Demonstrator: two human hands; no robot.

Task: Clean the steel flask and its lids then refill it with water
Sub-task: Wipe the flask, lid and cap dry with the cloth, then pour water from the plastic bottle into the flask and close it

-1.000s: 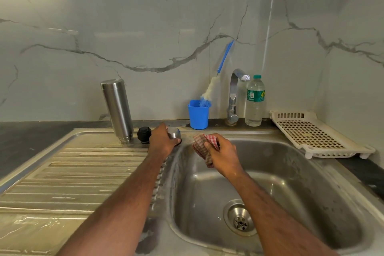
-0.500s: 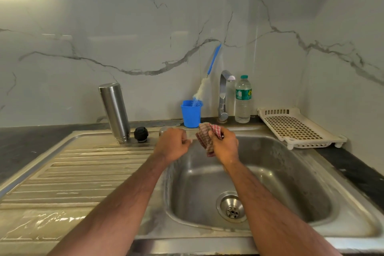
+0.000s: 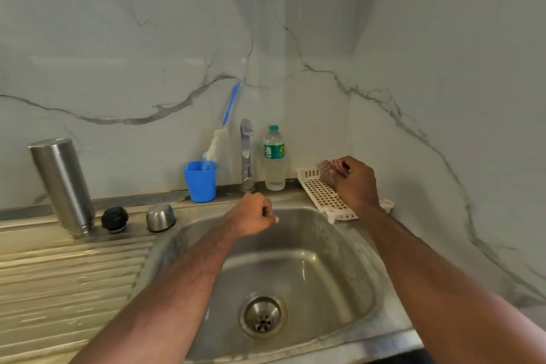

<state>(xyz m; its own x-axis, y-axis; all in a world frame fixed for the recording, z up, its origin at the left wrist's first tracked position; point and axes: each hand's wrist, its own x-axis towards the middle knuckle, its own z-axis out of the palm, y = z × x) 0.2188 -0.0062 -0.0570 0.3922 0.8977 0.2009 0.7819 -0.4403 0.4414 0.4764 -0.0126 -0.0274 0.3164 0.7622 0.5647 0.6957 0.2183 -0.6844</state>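
Note:
The steel flask (image 3: 63, 186) stands upside down at the back of the draining board. Beside it sit a black inner lid (image 3: 115, 219) and a domed steel cap (image 3: 160, 217). My left hand (image 3: 253, 214) hovers over the back rim of the sink, fingers curled, holding nothing. My right hand (image 3: 356, 183) grips a red checked cloth (image 3: 329, 171) over the white perforated tray (image 3: 320, 193) at the right.
A tap (image 3: 247, 154) rises behind the sink basin (image 3: 295, 275). A blue cup (image 3: 201, 182) holding a bottle brush (image 3: 220, 133) stands left of it, a plastic water bottle (image 3: 274, 158) to its right. Marble walls close the back and right.
My right hand carried the cloth from over the sink to the white tray. My left hand let go of the steel cap, which now sits beside the black lid.

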